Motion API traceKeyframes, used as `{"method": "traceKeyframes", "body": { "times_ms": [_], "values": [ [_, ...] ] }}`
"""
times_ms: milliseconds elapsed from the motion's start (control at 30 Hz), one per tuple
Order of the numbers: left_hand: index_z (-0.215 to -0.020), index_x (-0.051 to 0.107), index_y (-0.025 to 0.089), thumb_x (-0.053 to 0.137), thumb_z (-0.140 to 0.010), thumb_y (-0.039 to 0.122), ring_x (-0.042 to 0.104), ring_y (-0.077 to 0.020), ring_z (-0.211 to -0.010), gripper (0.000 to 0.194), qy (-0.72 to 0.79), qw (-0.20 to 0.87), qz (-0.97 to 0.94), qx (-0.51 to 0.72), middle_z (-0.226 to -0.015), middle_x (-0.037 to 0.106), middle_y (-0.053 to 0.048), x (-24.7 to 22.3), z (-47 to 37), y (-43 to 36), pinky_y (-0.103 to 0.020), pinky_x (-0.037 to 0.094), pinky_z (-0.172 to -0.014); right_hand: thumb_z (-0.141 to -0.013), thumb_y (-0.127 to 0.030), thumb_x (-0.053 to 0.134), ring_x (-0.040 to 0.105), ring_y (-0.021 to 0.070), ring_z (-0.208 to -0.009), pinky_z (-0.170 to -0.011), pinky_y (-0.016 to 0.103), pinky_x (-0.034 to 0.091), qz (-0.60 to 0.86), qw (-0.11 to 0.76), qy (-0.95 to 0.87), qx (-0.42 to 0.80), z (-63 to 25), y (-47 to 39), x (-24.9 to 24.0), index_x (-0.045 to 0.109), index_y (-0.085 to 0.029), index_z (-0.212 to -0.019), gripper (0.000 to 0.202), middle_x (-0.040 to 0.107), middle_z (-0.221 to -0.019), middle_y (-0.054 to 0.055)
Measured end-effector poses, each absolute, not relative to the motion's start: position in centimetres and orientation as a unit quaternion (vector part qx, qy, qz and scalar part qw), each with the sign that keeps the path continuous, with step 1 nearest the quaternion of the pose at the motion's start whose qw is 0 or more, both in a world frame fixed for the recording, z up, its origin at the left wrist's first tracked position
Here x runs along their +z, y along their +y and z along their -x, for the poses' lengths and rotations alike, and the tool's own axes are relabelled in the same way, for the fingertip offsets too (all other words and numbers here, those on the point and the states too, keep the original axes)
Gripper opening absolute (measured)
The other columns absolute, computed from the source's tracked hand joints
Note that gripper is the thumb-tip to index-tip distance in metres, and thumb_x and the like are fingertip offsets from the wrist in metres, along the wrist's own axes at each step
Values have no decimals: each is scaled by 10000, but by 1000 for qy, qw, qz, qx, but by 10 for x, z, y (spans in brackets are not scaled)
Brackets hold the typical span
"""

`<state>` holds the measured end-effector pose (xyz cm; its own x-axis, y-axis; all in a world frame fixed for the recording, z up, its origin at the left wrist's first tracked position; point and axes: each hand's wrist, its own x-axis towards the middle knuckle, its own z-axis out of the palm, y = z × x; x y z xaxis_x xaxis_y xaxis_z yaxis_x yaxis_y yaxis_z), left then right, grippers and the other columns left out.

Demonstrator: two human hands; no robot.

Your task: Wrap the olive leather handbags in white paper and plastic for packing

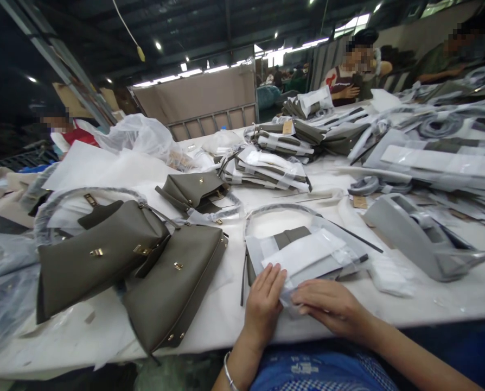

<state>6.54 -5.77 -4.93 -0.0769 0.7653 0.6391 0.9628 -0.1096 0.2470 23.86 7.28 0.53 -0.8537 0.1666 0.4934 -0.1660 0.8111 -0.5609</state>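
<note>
A flat handbag piece point(291, 237) in olive-grey lies before me, covered by translucent wrapping and a white paper strip point(307, 252). My left hand point(266, 296) rests on its near left edge, fingers stretched out over the wrapping. Just to the right, my right hand point(330, 304) is closed, with the fingertips pinching the near edge of the clear plastic wrapping point(288, 296). A wrapped handle point(281, 206) arches behind the piece. On the left stand two olive handbags, one in front point(177, 277) and one further left point(100, 255), both with gold-coloured clasps.
A grey tape dispenser point(413, 233) sits to the right. Another olive bag point(191, 190) and stacked wrapped bag pieces point(267, 168) lie further back. More wrapped parts point(441, 160) pile up at right. Crumpled plastic point(140, 136) is at back left. People work across the table.
</note>
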Motion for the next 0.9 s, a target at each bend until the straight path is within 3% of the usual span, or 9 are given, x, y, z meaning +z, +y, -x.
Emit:
{"method": "traceKeyframes", "body": {
  "times_ms": [133, 300, 400, 600, 767, 900],
  "values": [
    [-1453, 450, 161, 634, -847, 70, 554, -252, -1310, 640, -659, 95, 673, -321, -1389, 604, -116, -34, -57, -55, -393, 519, -1066, -937, -297, 621, 744, 200, -882, -833, 304, 611, 174, 317, -875, 322, -270, 69, -7, 758, -280, -1030, 166, 782, -943, 33],
    [-1426, 478, 255, 737, -747, 12, 605, -241, -1254, 767, -687, 32, 646, -331, -1354, 639, -53, -3, -43, -46, -374, 522, -1060, -958, -363, 572, 689, 244, -1081, -972, 402, 576, 273, 305, -871, 273, -279, 70, -40, 698, -266, -1197, 287, 722, -1182, 67],
    [-1380, 537, 266, 766, -734, 50, 640, -245, -1205, 718, -705, 3, 630, -324, -1323, 660, -46, 13, -38, -40, -372, 531, -1038, -938, -349, 599, 645, 274, -1131, -993, 431, 551, 269, 272, -896, 226, -264, 70, -49, 680, -221, -1212, 313, 688, -1213, 112],
    [-1326, 603, 258, 773, -729, 107, 675, -239, -1134, 639, -743, -55, 587, -317, -1265, 696, -21, 41, -33, -29, -343, 543, -979, -855, -414, 701, 549, 375, -1175, -1010, 476, 471, 329, 127, -919, 176, -220, 75, -41, 698, -136, -1167, 418, 669, -1190, 180],
    [-1315, 614, 284, 769, -728, 131, 677, -243, -1128, 626, -747, -51, 585, -314, -1251, 703, 0, 54, -31, -22, -347, 539, -969, -883, -270, 610, 578, 341, -1141, -952, 407, 470, 341, 124, -908, 211, -197, 81, -35, 735, -188, -1115, 276, 692, -1156, 162],
    [-1309, 619, 278, 774, -733, 149, 678, -243, -1125, 610, -750, -49, 581, -313, -1261, 699, -2, 57, -30, -20, -331, 537, -958, -902, -192, 512, 551, 327, -1180, -989, 415, 425, 342, 142, -891, 263, -195, 78, -31, 738, -196, -1028, 259, 699, -1131, 141]
  ]
}}
